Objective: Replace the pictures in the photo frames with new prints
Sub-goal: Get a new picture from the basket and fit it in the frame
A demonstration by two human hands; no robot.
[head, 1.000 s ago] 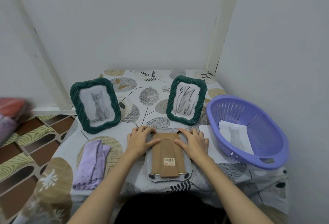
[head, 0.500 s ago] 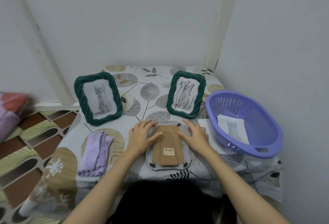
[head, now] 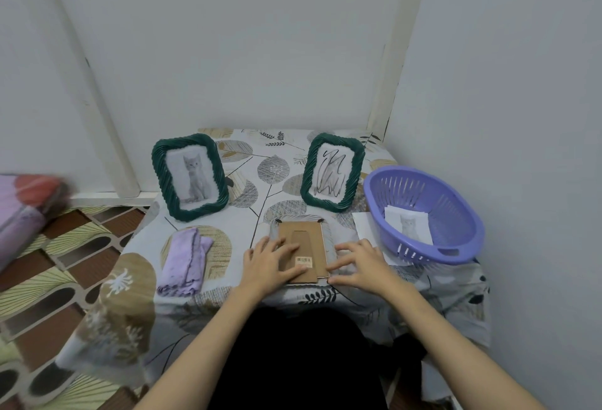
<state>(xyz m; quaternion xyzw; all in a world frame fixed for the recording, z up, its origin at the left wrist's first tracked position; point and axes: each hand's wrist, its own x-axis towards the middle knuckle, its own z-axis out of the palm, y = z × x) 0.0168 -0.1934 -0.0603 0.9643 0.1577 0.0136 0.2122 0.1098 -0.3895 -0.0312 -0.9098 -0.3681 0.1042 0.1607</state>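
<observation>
A photo frame (head: 301,248) lies face-down on the table's near edge, cardboard back up. The left hand (head: 268,263) rests flat on it; the right hand (head: 361,264), fingers spread, touches its right edge.

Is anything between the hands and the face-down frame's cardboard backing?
Nothing visible. The left hand already rests on the cardboard backing; the right hand lies at the frame's right edge.
</observation>
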